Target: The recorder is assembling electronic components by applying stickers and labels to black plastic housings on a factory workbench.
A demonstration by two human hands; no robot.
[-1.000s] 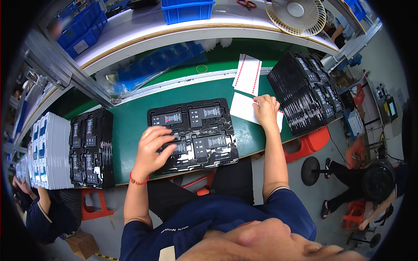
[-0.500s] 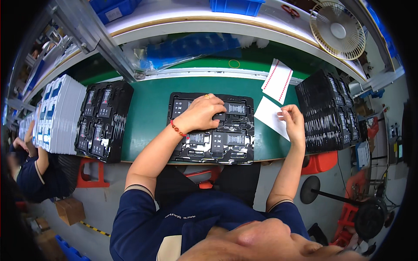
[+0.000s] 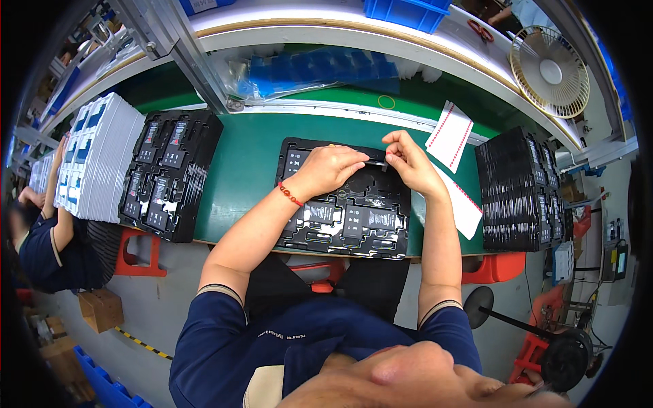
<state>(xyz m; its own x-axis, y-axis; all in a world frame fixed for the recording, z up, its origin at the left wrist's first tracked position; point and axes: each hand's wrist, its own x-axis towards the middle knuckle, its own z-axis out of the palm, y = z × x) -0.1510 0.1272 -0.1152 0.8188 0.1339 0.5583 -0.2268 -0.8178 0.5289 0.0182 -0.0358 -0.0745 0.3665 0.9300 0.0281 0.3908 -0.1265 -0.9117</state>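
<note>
A black moulded tray (image 3: pixel 390 204) with pockets lies on the green table. Flat phone batteries, such as one in its lower part (image 3: pixel 373 221), sit in some pockets. Over its upper right part, a thin dark phone battery (image 3: pixel 376 163) is raised and tilted nearly edge-on. My left hand (image 3: pixel 332 168) grips its left side, fingers together. At the battery's right end, my right hand (image 3: pixel 413 164) closes thumb and forefinger in a pinch; anything between those tips is too small to make out. White sticker sheets with rows of red dots (image 3: pixel 450 136) lie right of the tray, partly behind my right forearm.
Stacked black battery trays (image 3: pixel 170 173) stand at left, beside a tall white tray stack (image 3: pixel 102 160). More black trays (image 3: pixel 513 190) rise at right. A shelf (image 3: pixel 299 26) with a fan (image 3: pixel 549 71) runs along the back. Another person (image 3: pixel 51 238) sits far left.
The upper right battery has come out of its pocket into my left hand. My right hand has moved left from the sticker sheets to the battery. The view has shifted slightly.
</note>
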